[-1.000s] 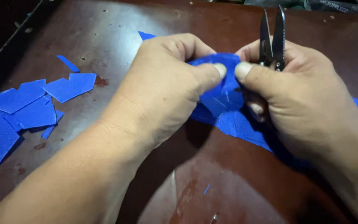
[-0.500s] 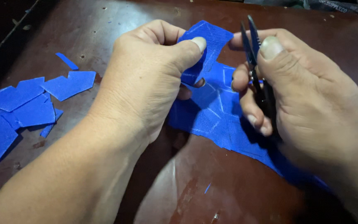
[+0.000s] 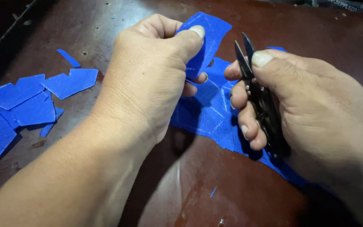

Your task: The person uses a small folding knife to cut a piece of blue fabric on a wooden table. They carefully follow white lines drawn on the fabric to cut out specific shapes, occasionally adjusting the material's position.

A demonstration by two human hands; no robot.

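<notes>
My left hand (image 3: 152, 80) pinches the upper end of a long strip of blue woven fabric (image 3: 211, 111), thumb on top, lifting that end off the table. The rest of the strip lies across the dark red-brown table (image 3: 106, 25) and runs under my right hand toward the right edge. My right hand (image 3: 303, 109) grips small black thread snips (image 3: 257, 92), blades pointing up and slightly apart, just right of the lifted fabric end. The blade tips do not touch the fabric.
Several cut blue fabric pieces (image 3: 26, 105) lie in a pile at the left, with a thin blue sliver (image 3: 69, 58) above them. A tiny blue scrap (image 3: 213, 192) lies near the front. The table's dark left edge (image 3: 5, 38) runs diagonally at top left.
My left hand lifted and turned the fabric end from a curled fold to a flat raised flap. My right hand tilted the snips over and brought the blades closer to the flap.
</notes>
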